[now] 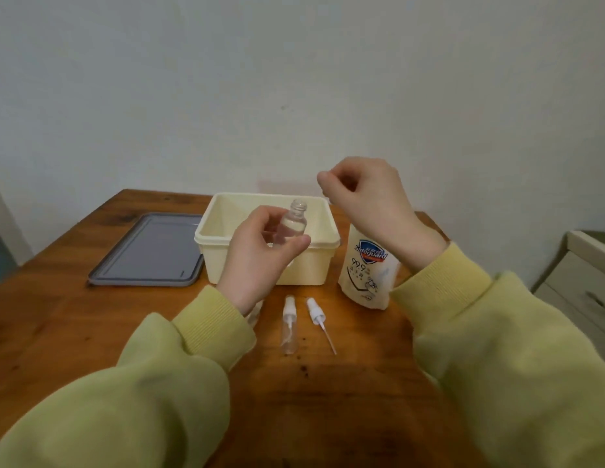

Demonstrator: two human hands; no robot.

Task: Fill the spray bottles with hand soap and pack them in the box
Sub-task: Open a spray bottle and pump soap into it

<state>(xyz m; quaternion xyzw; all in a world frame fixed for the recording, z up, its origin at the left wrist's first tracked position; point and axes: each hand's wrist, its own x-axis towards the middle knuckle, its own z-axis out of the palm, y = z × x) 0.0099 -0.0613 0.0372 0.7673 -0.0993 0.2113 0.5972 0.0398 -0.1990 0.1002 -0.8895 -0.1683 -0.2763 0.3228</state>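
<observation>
My left hand [260, 251] holds a small clear spray bottle [294, 221] upright with its neck uncapped, in front of the cream box [227, 231]. My right hand [365, 194] hovers above and to the right of the bottle, fingers curled; whether it pinches anything cannot be made out. A Safeguard hand soap pouch [368, 268] stands right of the box, partly behind my right wrist. On the table lie a capped empty spray bottle [289, 327] and a loose spray head with its tube [319, 320]. Another clear item [255, 314] peeks from under my left wrist.
A grey lid [149, 251] lies flat to the left of the box on the wooden table [58, 315]. A white wall rises behind the table. A pale drawer unit [578, 278] stands off the table's right side.
</observation>
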